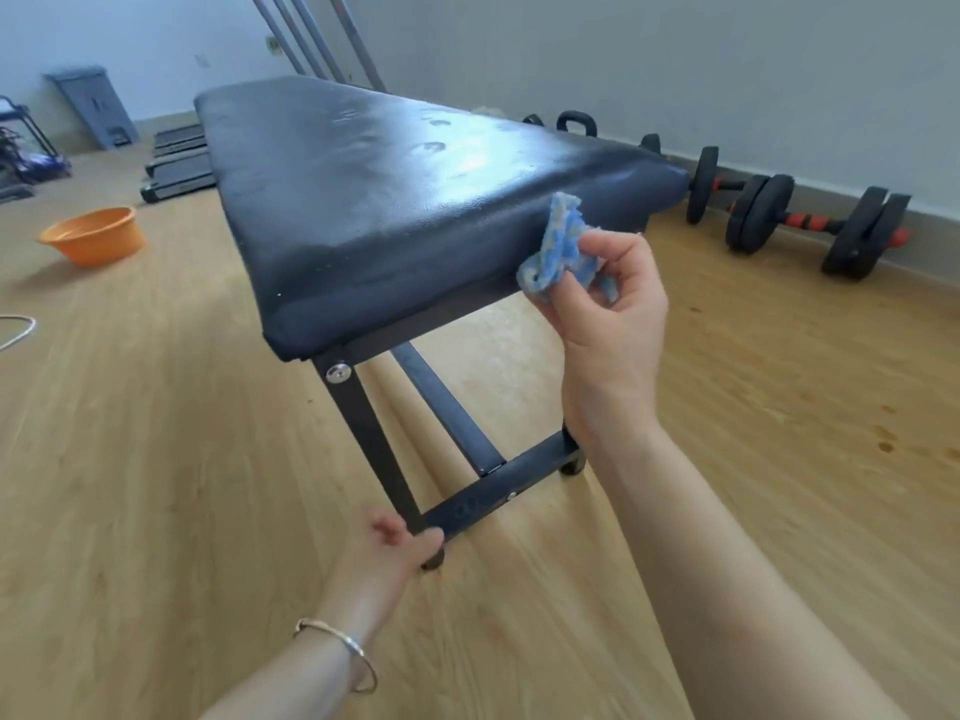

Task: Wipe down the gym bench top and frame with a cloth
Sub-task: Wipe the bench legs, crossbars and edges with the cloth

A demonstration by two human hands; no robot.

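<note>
The right hand (613,314) pinches a bunched blue cloth (558,246) between thumb and curled fingers and holds it against the near end of the bench top (374,189), just at the padded edge near the right corner. Wadding the cloth small looks like a way to work it into the rounded rim and the seam below, where a flat rag would skate over. The black pad shows a damp sheen and streaks along its length, so the top seems largely covered and the work appears to be moving to the edges and underside. Low down, the left hand (395,550), with a thin bracelet (358,653) at the wrist, curls its fingers round the bottom of the near leg of the frame (366,433), most likely to steady the bench against the push of wiping. An orange basin (88,223) sits on the wooden floor (156,459) well to the left, probably the rinse water, and dumbbells (857,236) lie along the wall on the right. No brand or label can be read; a faint mark on the foot bar (498,491) may be embossed lettering, but it is too blurred to tell.
</note>
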